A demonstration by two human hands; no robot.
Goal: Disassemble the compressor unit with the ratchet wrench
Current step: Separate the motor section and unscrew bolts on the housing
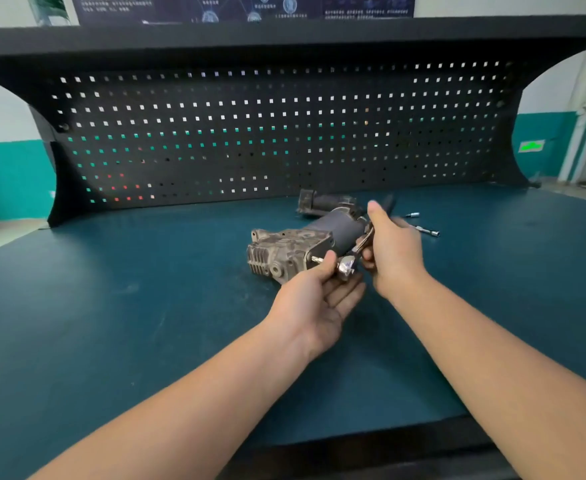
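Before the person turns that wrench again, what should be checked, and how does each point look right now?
1. Right hand grips the wrench handle: ok.
2. Left hand steadies the wrench head by the compressor: ok.
3. Socket seated fully on the bolt: cannot tell, the thumb hides it.
4. Compressor lies flat on the bench: ok.
5. Loose sockets lie apart from the swing: ok.
6. Compressor clamped down: not ok, nothing holds it.

Your right hand (393, 251) hides most of the ratchet wrench (348, 263) handle; your left hand (314, 301) covers the socket's seat on the compressor unit (295, 249); the poster (246, 6) is cropped, its text unreadable.
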